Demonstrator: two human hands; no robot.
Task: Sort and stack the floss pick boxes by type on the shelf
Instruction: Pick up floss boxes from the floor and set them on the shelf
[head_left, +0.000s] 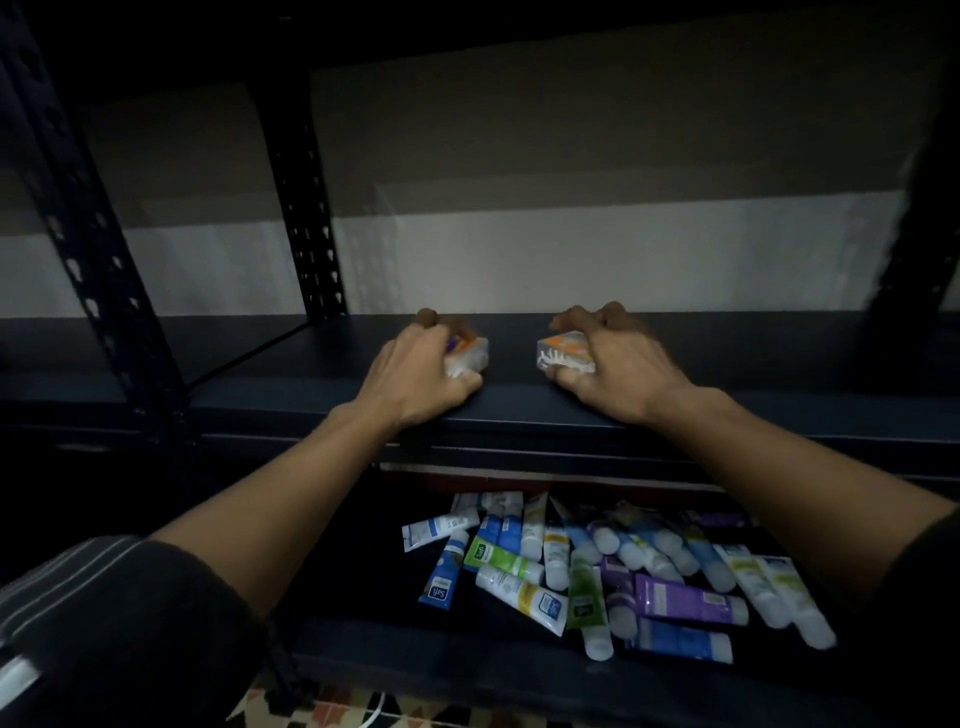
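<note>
Two small clear floss pick boxes with orange tops rest on the dark shelf (519, 400), a short gap between them. My left hand (415, 376) is wrapped over the left box (474, 353), which also shows a purple patch; much of it is hidden under my fingers. My right hand (618, 364) grips the right box (558, 355), and white picks show through its front. Both boxes sit on the shelf board near its front edge.
Black perforated uprights stand at the left (88, 249), at the back (306, 218) and at the right edge (914, 249). On the lower shelf lies a heap of several coloured tubes (597, 566). A pale wall sits behind the shelf.
</note>
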